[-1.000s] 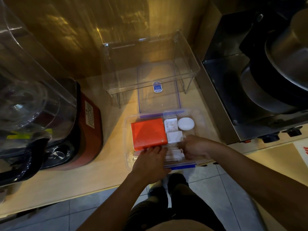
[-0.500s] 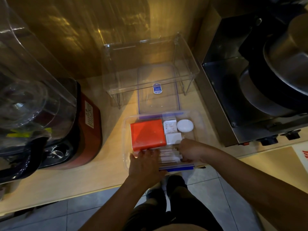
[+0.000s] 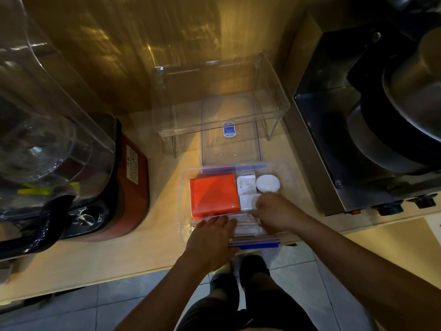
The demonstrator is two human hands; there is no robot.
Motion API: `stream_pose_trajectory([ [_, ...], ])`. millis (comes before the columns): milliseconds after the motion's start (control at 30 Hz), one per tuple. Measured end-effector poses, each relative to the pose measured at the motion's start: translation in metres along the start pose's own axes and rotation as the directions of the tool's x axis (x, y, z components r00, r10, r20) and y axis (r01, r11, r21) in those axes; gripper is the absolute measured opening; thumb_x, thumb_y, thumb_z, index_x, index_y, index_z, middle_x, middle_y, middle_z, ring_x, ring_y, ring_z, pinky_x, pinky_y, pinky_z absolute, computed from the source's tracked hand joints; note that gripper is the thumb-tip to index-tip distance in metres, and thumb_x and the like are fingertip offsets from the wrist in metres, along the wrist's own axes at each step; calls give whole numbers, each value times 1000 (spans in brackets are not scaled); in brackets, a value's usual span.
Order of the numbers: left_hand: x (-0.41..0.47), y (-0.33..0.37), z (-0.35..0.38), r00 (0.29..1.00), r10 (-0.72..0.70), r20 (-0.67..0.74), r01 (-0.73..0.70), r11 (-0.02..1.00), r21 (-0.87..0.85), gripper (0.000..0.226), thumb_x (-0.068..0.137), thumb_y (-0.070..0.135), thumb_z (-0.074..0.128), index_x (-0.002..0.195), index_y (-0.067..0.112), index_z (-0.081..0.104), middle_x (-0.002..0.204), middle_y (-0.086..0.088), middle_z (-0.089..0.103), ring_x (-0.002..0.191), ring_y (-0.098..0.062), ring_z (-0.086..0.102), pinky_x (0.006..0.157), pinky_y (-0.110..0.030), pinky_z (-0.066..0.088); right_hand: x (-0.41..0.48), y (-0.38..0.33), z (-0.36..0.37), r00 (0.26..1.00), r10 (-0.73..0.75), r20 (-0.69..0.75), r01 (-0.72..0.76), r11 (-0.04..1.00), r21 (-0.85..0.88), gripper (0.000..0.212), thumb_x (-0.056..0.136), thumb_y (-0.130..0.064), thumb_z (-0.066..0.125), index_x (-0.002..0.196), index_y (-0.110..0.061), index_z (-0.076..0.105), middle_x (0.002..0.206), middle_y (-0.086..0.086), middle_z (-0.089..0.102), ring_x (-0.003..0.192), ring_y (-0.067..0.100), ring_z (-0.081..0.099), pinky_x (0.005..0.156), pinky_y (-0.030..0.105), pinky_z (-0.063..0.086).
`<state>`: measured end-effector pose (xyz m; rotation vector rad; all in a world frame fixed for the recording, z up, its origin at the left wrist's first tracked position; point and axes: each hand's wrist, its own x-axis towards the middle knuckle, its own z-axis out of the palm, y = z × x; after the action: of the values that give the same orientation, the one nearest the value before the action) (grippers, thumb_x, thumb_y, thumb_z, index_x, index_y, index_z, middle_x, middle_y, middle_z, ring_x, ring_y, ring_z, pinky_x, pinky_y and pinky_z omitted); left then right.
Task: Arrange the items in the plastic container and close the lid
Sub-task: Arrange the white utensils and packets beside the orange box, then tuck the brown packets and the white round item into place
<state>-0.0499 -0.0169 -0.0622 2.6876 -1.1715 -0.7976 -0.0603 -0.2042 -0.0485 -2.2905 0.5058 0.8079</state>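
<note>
Clear plastic rectangular container point(image 3: 185, 187) is sitting at the front edge of the pale wooden counter point(image 3: 95, 259), holding an orange flat box point(image 3: 213, 194), white paper sachets point(image 3: 245, 183) and a round white pad point(image 3: 267, 183). Its clear blue-trimmed lid point(image 3: 230, 144) is lying just behind it. The left hand point(image 3: 211, 240) is lying flat with fingers spread on thin white packets point(image 3: 245, 225) at the near side, while the right hand point(image 3: 274, 212) is curling closed over them; what it is pinching cannot be told.

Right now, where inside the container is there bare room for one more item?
Bare floor shows right of the white round disc, along the container's right wall. The rest is crowded: red box, white packets, and both hands over the near row.
</note>
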Motion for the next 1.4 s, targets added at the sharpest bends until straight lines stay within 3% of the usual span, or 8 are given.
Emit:
stream_pose_trajectory([
  [133, 2, 0, 1, 1000, -5, 8, 5, 1000, -7, 63, 88, 49, 52, 141, 23, 31, 148, -1, 40, 134, -20, 40, 110, -40, 36, 17, -1, -7, 944, 30, -330, -7, 998, 70, 15, 90, -23, 57, 97, -15, 67, 96, 6, 70, 83, 18, 67, 70, 32, 56],
  [333, 1, 0, 0, 1000, -16, 13, 16, 1000, -7, 62, 87, 50, 53, 140, 25, 34, 146, 0, 43, 132, -19, 42, 109, -37, 37, 42, -19, -2, 891, 77, -448, -78, 997, 16, 24, 90, -30, 58, 103, -11, 63, 98, 10, 70, 89, 25, 67, 72, 33, 53],
  [467, 0, 0, -2, 1000, -25, 8, 25, 999, -30, 60, 87, 50, 53, 139, 25, 36, 144, 0, 45, 130, -19, 44, 108, -37, 38, 52, -28, 3, 884, 94, -457, -115, 993, -18, 25, 87, -28, 65, 100, -7, 64, 102, 11, 70, 93, 24, 66, 66, 27, 40],
  [833, -3, 3, -5, 999, -45, -14, 44, 999, -26, 58, 86, 48, 55, 137, 24, 39, 140, -1, 49, 126, -21, 48, 104, -38, 40, 73, -26, 8, 919, 209, -334, -175, 976, 127, 20, 79, -22, 73, 91, -8, 67, 96, 13, 72, 86, 28, 68, 75, 35, 54],
  [1167, -7, 2, -18, 997, 67, -40, -73, 976, -204, 53, 87, 42, 58, 135, 24, 45, 139, 3, 51, 128, -13, 46, 109, -30, 36, 59, -18, -5, 889, 125, -440, 35, 940, 339, 18, 75, -15, 75, 81, 1, 71, 87, 19, 73, 84, 31, 69, 75, 39, 57],
  [1233, -12, 5, -30, 997, 43, -68, -75, 808, -585, 39, 88, 31, 62, 125, 23, 55, 128, 5, 59, 114, -3, 54, 97, -18, 44, 42, -21, -9, 892, 105, -439, 133, 868, 479, 13, 76, -13, 75, 75, -3, 67, 78, 16, 72, 76, 28, 70, 66, 39, 58],
  [1300, -14, 9, -43, 991, -129, -43, 18, 436, -900, 20, 90, 20, 60, 110, 20, 62, 108, -1, 66, 92, -1, 62, 77, -9, 49, 25, -20, -13, 888, 1, -460, 258, 826, 501, 12, 78, -14, 74, 76, -8, 64, 67, 8, 67, 65, 19, 65, 57, 30, 53],
  [1400, -1, 12, -58, 907, -394, 148, 126, -82, -989, 26, 94, 28, 52, 100, 6, 64, 92, -17, 71, 79, -23, 69, 63, -26, 58, 3, -18, -17, 848, -164, -504, 421, 786, 452, 9, 81, -7, 70, 78, -11, 62, 55, 3, 47, 51, 5, 43, 50, 20, 37],
])
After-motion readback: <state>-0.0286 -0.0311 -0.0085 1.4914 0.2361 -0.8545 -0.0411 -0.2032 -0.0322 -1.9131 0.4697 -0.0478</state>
